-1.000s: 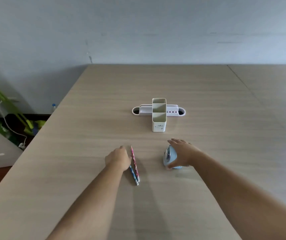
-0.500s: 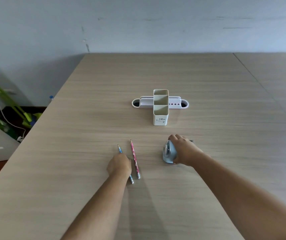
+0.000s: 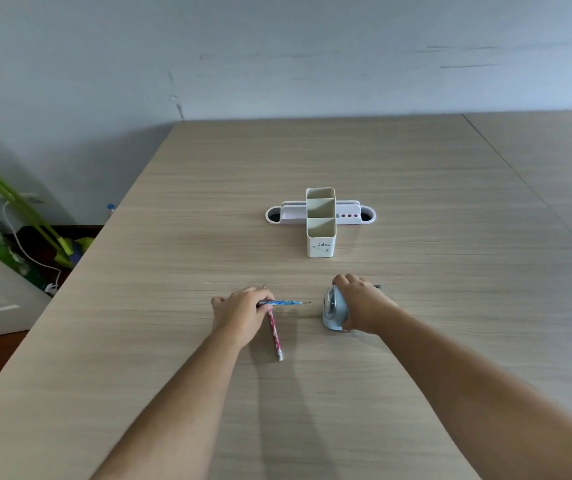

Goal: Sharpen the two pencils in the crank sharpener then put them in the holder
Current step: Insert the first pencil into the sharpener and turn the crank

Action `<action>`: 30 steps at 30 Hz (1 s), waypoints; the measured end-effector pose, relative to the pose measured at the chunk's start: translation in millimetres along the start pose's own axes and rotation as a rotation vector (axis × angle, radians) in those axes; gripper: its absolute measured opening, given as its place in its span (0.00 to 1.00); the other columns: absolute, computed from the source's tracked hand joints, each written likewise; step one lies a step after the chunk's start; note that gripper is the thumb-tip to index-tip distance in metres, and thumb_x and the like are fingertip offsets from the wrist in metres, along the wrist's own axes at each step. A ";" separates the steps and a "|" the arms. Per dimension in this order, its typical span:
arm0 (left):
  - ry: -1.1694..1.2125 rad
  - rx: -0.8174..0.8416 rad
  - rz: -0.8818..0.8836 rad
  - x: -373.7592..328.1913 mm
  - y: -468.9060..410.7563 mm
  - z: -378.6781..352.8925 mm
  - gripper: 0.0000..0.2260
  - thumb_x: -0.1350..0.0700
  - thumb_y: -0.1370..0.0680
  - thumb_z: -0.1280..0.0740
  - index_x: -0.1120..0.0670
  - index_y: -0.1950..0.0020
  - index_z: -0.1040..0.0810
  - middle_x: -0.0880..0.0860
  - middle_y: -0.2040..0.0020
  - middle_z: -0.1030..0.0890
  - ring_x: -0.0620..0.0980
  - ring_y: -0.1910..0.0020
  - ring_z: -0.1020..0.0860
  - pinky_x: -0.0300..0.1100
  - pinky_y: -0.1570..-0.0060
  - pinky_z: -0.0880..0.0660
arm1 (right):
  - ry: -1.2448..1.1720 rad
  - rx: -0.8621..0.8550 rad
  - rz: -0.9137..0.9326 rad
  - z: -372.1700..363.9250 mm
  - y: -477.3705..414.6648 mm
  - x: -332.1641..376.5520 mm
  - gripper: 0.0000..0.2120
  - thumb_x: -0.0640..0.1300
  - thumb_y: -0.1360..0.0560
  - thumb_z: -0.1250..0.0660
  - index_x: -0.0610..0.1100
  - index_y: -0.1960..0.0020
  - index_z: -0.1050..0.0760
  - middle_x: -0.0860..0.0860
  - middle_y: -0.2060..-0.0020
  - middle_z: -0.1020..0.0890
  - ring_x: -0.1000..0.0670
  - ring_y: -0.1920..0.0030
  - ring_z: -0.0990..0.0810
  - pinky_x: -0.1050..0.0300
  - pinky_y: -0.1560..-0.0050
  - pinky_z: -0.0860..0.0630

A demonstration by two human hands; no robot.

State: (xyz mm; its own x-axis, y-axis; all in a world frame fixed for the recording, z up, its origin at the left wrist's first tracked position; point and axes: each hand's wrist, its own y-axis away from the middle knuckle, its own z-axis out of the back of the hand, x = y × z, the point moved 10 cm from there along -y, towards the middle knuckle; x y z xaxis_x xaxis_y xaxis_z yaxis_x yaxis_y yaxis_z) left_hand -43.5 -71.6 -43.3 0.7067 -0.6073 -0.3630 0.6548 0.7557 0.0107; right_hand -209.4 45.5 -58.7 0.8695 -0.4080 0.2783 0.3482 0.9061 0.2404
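Gripping blue pencil [image 3: 286, 302], left hand [image 3: 241, 315] held it level, tip aimed right at sharpener [image 3: 333, 311], gap between. Right hand [image 3: 364, 308] clasped over sharpener on table [image 3: 416, 358]. Pink pencil [image 3: 275, 336] lay flat, far end under left hand. White holder [image 3: 321, 221] stood well beyond, front cup marked "idea".

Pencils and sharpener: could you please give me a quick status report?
Left hand holds blue pencil, tip toward sharpener. Right hand steadies sharpener. Pink pencil on table, path clear.
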 end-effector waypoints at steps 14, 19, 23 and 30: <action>0.278 0.194 -0.033 -27.4 -10.2 -29.2 0.06 0.61 0.22 0.36 0.59 0.52 0.20 0.52 0.59 0.25 0.49 0.59 0.28 0.38 0.63 0.35 | 0.043 -0.028 0.030 0.5 -1.8 2.3 0.35 0.42 0.39 0.25 0.42 0.36 0.36 0.45 0.42 0.27 0.44 0.43 0.27 0.55 0.48 0.30; 0.281 0.194 -0.080 -44.9 -14.0 -32.3 0.07 0.62 0.23 0.35 0.59 0.52 0.17 0.57 0.57 0.16 0.54 0.57 0.22 0.46 0.54 0.26 | 0.036 0.005 0.026 -4.9 -6.1 5.6 0.37 0.44 0.39 0.23 0.42 0.35 0.37 0.45 0.42 0.27 0.44 0.42 0.28 0.53 0.45 0.28; 0.259 0.187 -0.092 -49.3 -13.5 -34.2 0.08 0.60 0.23 0.35 0.57 0.49 0.17 0.56 0.56 0.15 0.54 0.54 0.21 0.46 0.51 0.25 | 0.037 0.011 0.013 -8.8 -8.5 6.8 0.39 0.44 0.40 0.22 0.42 0.35 0.37 0.45 0.41 0.28 0.43 0.41 0.28 0.52 0.43 0.28; -0.121 0.348 -0.223 -70.9 -19.4 -35.4 0.35 0.45 0.34 0.29 0.46 0.28 0.37 0.48 0.31 0.30 0.51 0.31 0.33 0.49 0.35 0.35 | -0.495 0.042 -0.084 22.1 -0.5 -21.1 0.37 0.52 0.29 0.30 0.49 0.26 0.45 0.46 0.31 0.30 0.44 0.35 0.29 0.50 0.34 0.32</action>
State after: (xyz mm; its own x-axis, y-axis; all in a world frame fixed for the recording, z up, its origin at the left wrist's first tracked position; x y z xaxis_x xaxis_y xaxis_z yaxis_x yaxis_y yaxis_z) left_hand -115.8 -34.6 -50.8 0.5504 -0.7864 -0.2806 0.8318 0.4874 0.2657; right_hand -235.7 51.2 -44.2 0.5653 -0.4928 0.6615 0.3866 0.8667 0.3153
